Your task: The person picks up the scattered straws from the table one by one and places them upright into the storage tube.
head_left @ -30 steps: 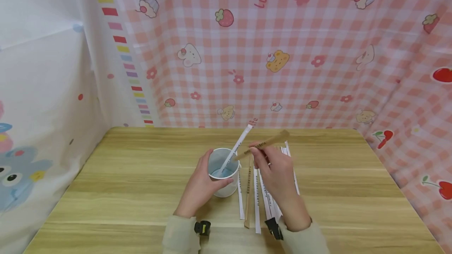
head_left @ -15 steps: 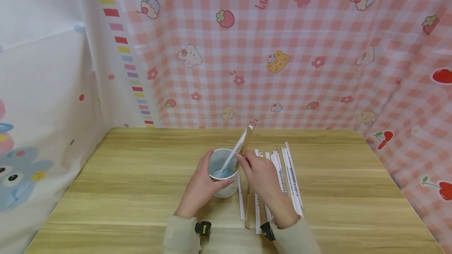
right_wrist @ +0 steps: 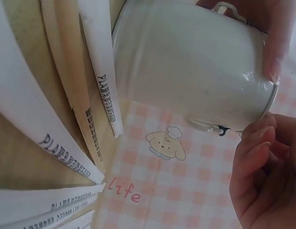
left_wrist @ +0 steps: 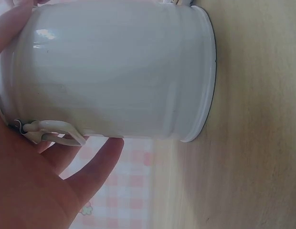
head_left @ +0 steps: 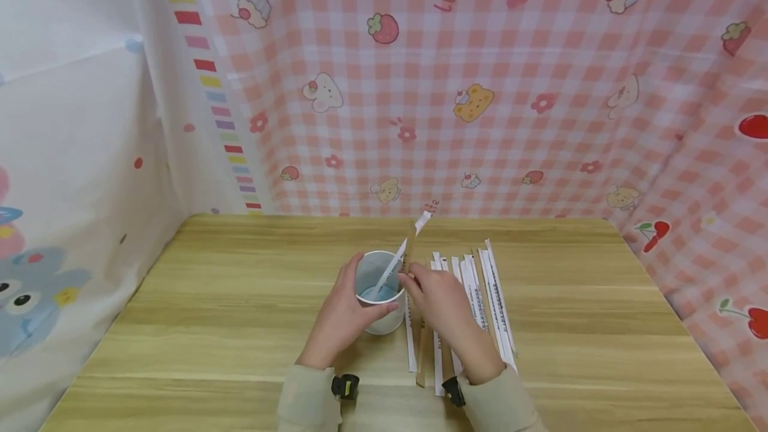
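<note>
My left hand (head_left: 337, 321) grips a small white pail (head_left: 384, 327) from its left side, thumb near the front of the rim. A lug sits beside that hand (left_wrist: 31, 186) in the left wrist view. Inside the pail leans a white paper-wrapped straw (head_left: 393, 264), its top rising past the rim. At the rim's right side my right hand (head_left: 443, 299) pinches a brown paper-wrapped straw (head_left: 411, 243), which stands nearly upright; its lower end is hidden. In the right wrist view, the right hand's fingertips (right_wrist: 258, 136) are by the pail's rim, and the straw is not visible there.
Several white wrapped straws (head_left: 493, 299) lie lengthwise on the wooden table (head_left: 240, 325), right of the pail and partly under the right forearm. A brown wrapped straw (head_left: 422, 359) lies among them. A pink checked cloth (head_left: 384, 85) hangs behind the table.
My right hand has moved left and down to the pail's rim, turning the brown straw from a slant to nearly upright. My left hand and the pail have stayed put.
</note>
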`<state>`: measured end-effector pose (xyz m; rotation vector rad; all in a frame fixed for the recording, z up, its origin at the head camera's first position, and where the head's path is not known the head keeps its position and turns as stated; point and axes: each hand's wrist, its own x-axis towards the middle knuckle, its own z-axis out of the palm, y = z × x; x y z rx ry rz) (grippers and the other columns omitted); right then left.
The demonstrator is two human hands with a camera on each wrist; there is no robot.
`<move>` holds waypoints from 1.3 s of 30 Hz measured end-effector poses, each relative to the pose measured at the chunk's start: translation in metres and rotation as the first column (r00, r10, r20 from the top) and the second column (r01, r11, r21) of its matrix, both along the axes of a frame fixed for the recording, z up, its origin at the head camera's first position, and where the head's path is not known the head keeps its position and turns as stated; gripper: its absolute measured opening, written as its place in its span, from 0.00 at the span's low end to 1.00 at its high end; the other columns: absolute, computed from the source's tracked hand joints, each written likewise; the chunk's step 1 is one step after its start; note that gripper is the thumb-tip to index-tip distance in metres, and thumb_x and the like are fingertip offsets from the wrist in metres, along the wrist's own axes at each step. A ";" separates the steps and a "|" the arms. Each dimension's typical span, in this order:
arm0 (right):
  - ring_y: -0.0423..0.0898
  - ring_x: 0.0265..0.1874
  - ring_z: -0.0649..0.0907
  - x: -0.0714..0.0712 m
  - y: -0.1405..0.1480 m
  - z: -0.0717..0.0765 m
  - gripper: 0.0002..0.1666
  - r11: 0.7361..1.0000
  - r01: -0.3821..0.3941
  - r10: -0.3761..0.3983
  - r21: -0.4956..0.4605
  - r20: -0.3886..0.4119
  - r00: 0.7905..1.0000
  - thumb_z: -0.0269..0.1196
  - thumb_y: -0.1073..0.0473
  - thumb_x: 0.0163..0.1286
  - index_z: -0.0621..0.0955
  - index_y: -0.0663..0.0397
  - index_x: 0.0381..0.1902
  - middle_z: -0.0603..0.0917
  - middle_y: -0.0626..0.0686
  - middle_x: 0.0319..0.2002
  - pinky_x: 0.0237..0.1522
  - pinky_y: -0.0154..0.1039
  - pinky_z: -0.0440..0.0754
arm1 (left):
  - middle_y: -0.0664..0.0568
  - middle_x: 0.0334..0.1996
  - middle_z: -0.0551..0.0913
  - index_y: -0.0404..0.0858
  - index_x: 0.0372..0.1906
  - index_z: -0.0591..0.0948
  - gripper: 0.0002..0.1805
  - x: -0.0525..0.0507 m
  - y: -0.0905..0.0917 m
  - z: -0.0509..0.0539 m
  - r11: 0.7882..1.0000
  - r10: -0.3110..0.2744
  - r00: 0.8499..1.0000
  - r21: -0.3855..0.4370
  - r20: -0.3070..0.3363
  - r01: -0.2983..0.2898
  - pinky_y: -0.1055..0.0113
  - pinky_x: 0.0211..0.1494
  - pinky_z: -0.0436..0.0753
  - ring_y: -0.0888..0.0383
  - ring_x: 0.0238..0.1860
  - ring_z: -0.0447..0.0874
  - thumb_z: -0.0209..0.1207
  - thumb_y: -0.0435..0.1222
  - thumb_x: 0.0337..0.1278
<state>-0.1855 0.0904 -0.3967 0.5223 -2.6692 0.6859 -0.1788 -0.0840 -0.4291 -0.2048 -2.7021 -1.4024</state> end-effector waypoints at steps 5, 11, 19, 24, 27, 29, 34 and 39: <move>0.36 0.12 0.67 0.001 0.003 0.006 0.09 1.000 -0.007 0.007 0.006 0.032 0.999 0.58 0.50 0.62 0.78 0.47 0.29 0.70 0.38 0.13 0.15 0.32 0.64 | 0.53 0.58 0.64 0.49 0.67 0.53 0.56 0.000 0.000 0.000 1.000 0.000 1.000 0.003 0.012 0.000 0.53 0.49 0.72 0.50 0.52 0.70 0.65 0.62 0.27; 0.34 0.13 0.69 0.002 0.012 0.010 0.14 1.000 0.022 -0.022 0.000 0.087 0.996 0.60 0.48 0.61 0.80 0.44 0.42 0.74 0.37 0.17 0.15 0.31 0.67 | 0.54 0.58 0.64 0.49 0.67 0.53 0.56 0.000 0.000 0.000 1.000 -0.007 1.000 0.005 0.015 0.007 0.53 0.49 0.72 0.51 0.52 0.70 0.65 0.63 0.27; 0.37 0.14 0.70 -0.007 0.039 0.012 0.14 0.996 0.068 -0.059 -0.053 0.148 0.987 0.59 0.51 0.62 0.80 0.46 0.44 0.75 0.38 0.17 0.17 0.34 0.68 | 0.56 0.58 0.64 0.50 0.66 0.54 0.55 0.000 0.000 0.000 1.000 0.005 1.000 -0.003 -0.004 -0.005 0.54 0.51 0.71 0.53 0.53 0.69 0.65 0.62 0.27; 0.40 0.13 0.71 -0.013 0.065 0.011 0.16 0.984 0.167 -0.151 -0.062 0.202 0.968 0.57 0.50 0.63 0.78 0.50 0.47 0.75 0.42 0.16 0.16 0.35 0.67 | 0.56 0.58 0.64 0.50 0.66 0.54 0.55 -0.001 0.000 0.001 1.000 0.013 1.000 -0.006 0.000 -0.013 0.54 0.52 0.71 0.53 0.53 0.69 0.66 0.62 0.27; 0.41 0.15 0.72 -0.016 0.078 0.010 0.19 0.973 0.227 -0.209 -0.043 0.260 0.943 0.57 0.49 0.63 0.77 0.51 0.49 0.76 0.44 0.18 0.18 0.36 0.67 | 0.57 0.58 0.63 0.51 0.66 0.53 0.55 -0.001 0.000 0.001 1.000 0.019 1.000 -0.008 0.010 -0.019 0.54 0.51 0.71 0.53 0.53 0.69 0.66 0.62 0.27; 0.41 0.17 0.74 -0.017 0.086 0.009 0.22 0.967 0.253 -0.232 -0.030 0.308 0.923 0.56 0.48 0.64 0.76 0.53 0.51 0.78 0.46 0.20 0.20 0.38 0.68 | 0.58 0.58 0.63 0.52 0.67 0.53 0.55 -0.001 0.000 0.001 1.000 0.019 1.000 -0.011 0.009 -0.019 0.54 0.51 0.71 0.54 0.53 0.68 0.66 0.62 0.27; 0.45 0.25 0.77 -0.020 0.106 0.003 0.30 0.957 0.288 -0.262 0.011 0.455 0.851 0.54 0.47 0.65 0.69 0.62 0.57 0.80 0.49 0.22 0.35 0.48 0.73 | 0.57 0.58 0.64 0.50 0.66 0.54 0.56 -0.001 0.000 0.002 1.000 0.016 1.000 -0.002 0.007 -0.016 0.54 0.51 0.71 0.54 0.53 0.69 0.66 0.62 0.27; 0.52 0.35 0.76 -0.021 0.124 -0.010 0.36 0.943 0.330 -0.294 0.041 0.567 0.770 0.53 0.47 0.65 0.63 0.71 0.60 0.78 0.52 0.20 0.47 0.56 0.67 | 0.58 0.57 0.64 0.50 0.66 0.54 0.55 0.000 0.000 0.002 1.000 0.017 1.000 0.005 0.022 -0.017 0.54 0.51 0.71 0.54 0.53 0.69 0.67 0.60 0.28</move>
